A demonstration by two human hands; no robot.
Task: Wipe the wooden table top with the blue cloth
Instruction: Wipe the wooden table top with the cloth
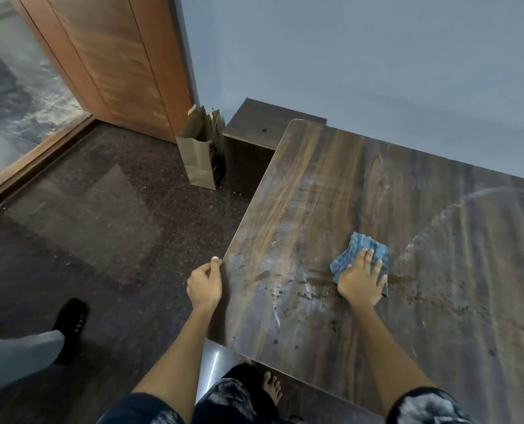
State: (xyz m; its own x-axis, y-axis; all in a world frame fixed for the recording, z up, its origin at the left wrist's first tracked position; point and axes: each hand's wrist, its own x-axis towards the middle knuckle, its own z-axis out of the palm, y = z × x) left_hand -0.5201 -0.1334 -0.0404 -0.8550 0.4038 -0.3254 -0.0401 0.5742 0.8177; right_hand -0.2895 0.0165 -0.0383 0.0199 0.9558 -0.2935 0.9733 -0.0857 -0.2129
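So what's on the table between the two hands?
In the head view, only wet streaks and dark specks on the table top between left hand and right hand.

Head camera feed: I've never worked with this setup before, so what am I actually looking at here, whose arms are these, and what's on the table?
There is no machine here. A person wears one wide-angle camera on the head, looking forward and down, so the two bare arms coming up from the bottom edge are the wearer's own.

The right hand lies flat, fingers spread, pressing the blue cloth onto the wooden table top. The left hand holds the table's left edge, thumb up on the rim, seemingly to steady it.

The surface shows pale smear marks, a curved streak to the right of the cloth, and dark specks nearer the wearer.

On the floor past the table's far corner stand a brown paper bag and a dark low cabinet, beside a wooden door. The wearer's bare foot shows below the table edge.
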